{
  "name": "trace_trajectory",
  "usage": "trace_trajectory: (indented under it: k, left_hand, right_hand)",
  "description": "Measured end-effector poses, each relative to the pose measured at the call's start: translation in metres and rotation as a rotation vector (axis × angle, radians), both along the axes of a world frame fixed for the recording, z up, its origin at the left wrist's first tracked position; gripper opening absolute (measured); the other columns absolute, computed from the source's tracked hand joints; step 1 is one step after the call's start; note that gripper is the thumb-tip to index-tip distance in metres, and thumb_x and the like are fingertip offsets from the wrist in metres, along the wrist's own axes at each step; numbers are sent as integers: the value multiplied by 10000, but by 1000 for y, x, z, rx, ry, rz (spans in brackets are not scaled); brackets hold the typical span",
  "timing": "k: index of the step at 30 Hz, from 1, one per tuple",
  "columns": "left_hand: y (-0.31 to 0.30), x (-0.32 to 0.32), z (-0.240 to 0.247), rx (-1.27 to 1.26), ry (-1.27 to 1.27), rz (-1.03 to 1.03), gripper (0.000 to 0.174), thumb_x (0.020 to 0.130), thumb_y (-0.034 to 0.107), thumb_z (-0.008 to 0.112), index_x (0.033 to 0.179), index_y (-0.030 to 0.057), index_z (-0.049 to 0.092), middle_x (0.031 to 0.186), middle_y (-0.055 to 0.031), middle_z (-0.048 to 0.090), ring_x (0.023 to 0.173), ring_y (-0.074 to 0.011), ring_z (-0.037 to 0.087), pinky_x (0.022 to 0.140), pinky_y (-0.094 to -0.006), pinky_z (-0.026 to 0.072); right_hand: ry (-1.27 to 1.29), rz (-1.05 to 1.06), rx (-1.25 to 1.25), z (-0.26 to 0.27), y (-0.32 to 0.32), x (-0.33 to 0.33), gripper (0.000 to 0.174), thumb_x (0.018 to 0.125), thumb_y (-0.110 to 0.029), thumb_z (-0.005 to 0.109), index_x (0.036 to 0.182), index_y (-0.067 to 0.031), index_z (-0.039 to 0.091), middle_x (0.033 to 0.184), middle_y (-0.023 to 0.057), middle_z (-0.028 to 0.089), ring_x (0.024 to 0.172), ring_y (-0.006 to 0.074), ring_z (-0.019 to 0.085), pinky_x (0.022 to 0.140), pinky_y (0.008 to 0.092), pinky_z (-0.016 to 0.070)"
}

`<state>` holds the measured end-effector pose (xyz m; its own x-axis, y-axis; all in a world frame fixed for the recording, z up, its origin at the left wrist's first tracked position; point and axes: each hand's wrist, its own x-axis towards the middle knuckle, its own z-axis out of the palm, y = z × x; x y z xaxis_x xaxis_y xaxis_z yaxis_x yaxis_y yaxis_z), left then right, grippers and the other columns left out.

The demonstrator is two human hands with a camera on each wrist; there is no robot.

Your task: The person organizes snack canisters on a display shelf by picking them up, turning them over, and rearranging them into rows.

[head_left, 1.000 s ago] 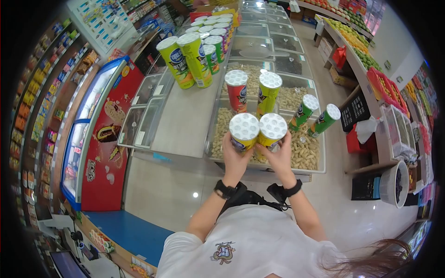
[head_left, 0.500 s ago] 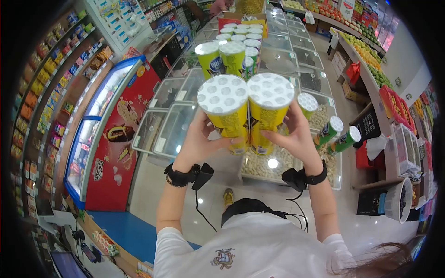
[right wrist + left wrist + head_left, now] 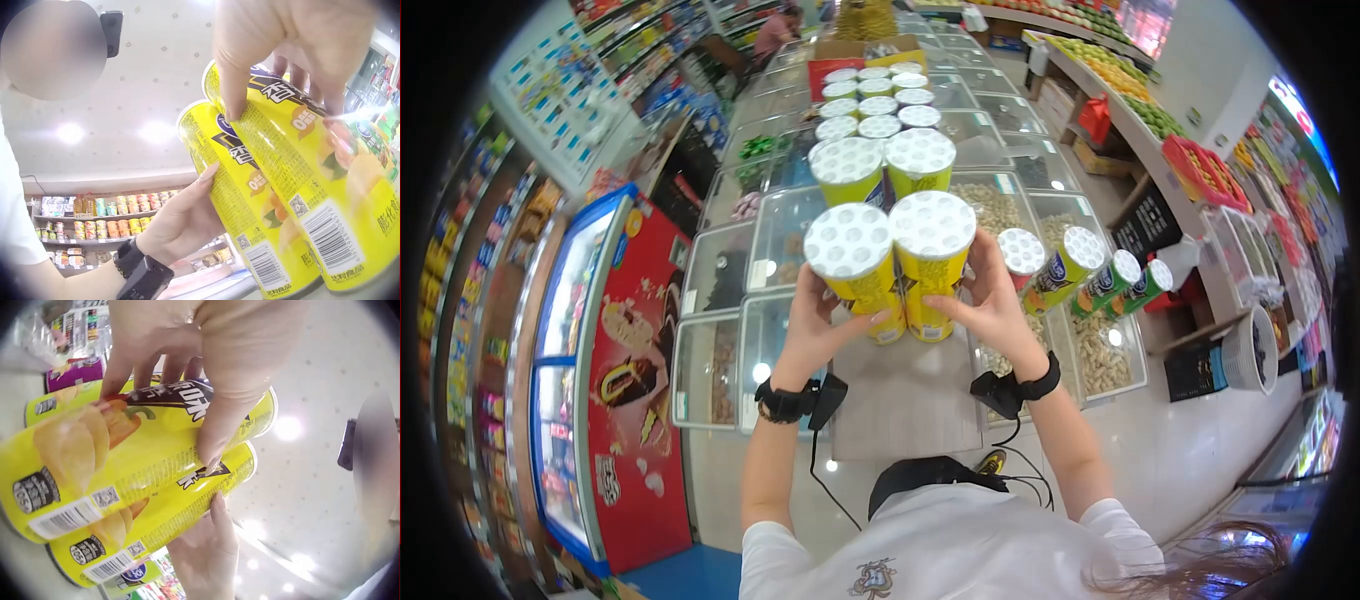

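Two yellow cans with white dotted lids are side by side in the head view, a left can (image 3: 850, 243) and a right can (image 3: 933, 228). My left hand (image 3: 820, 318) grips the left can from its outer side, thumb across the front. The right can is gripped by my right hand (image 3: 998, 312) in the same way. In the left wrist view the thumb of the left hand (image 3: 215, 369) lies on the printed side of a yellow can (image 3: 119, 459). Just behind the held cans stand two yellow-green cans (image 3: 847, 172), with rows of lidded cans (image 3: 878, 105) beyond.
Four cans, or several, stand to the right over peanut bins, among them a green can (image 3: 1112, 283). Clear-lidded bins (image 3: 772, 345) flank the grey counter strip (image 3: 900, 400). A red freezer (image 3: 635, 400) is at the left, fruit shelves (image 3: 1115, 75) at the right.
Both hands have carried the two yellow cans from above the peanut bins to the grey counter strip, in front of the grouped cans. The head view has shifted too.
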<state>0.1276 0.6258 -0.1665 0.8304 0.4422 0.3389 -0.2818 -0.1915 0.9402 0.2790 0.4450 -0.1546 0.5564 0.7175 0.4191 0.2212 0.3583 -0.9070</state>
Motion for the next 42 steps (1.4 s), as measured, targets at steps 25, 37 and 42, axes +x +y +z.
trace_trajectory:
  k: [25, 37, 42]
  left_hand:
    - [19, 3, -6, 138, 22, -90, 831, 747, 121, 800, 1390, 42, 281, 1367, -97, 398, 1284, -237, 422, 1046, -450, 380]
    - [-6, -42, 23, 165, 44, -113, 813, 748, 117, 799, 1376, 21, 290, 1362, -133, 432, 1290, -248, 430, 1055, -461, 383]
    - [-18, -62, 16, 147, 100, -112, 843, 748, 110, 797, 1386, 16, 255, 1348, -145, 445, 1291, -257, 432, 1041, -456, 399]
  right_hand:
    - [-64, -107, -200, -5, -10, -16, 951, 801, -159, 750, 1508, -30, 126, 1505, 157, 311, 1394, 278, 300, 1092, 455, 311]
    - [-91, -56, -194, 13, -35, -49, 982, 746, -153, 799, 1502, -70, 177, 1482, 116, 353, 1374, 244, 336, 1088, 442, 330]
    - [-102, -29, -265, 14, -50, -65, 918, 738, -168, 808, 1469, -72, 261, 1446, 93, 394, 1349, 242, 373, 1081, 462, 340]
